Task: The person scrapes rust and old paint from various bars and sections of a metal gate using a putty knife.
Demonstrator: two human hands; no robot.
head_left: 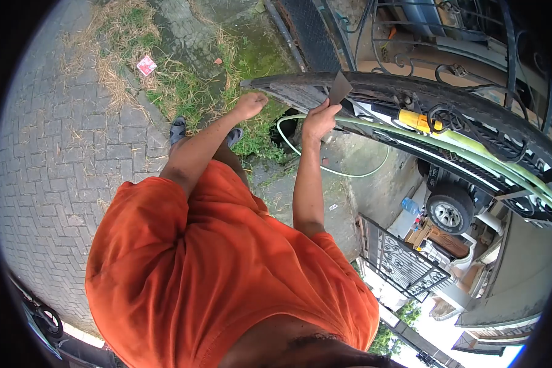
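My left hand (251,105) is held out just below the tapered end of a long dark metal beam (380,83), its fingers curled closed with nothing visible in them. To its right, my right hand (320,119) grips a flat grey scraper blade (339,89), fingers wrapped round its lower end. The blade points up and overlaps the edge of the beam. Whether it touches the metal I cannot tell. Behind the right wrist, a pale green hose (349,176) loops down from the beam.
Along the beam lies a yellow tool (419,121) beside black scrolled ironwork. Grass (187,101) and grey paving (67,178) spread to the left, with a red-and-white packet (146,65). A vehicle wheel (449,210) and an ornate gate (405,260) are at the right.
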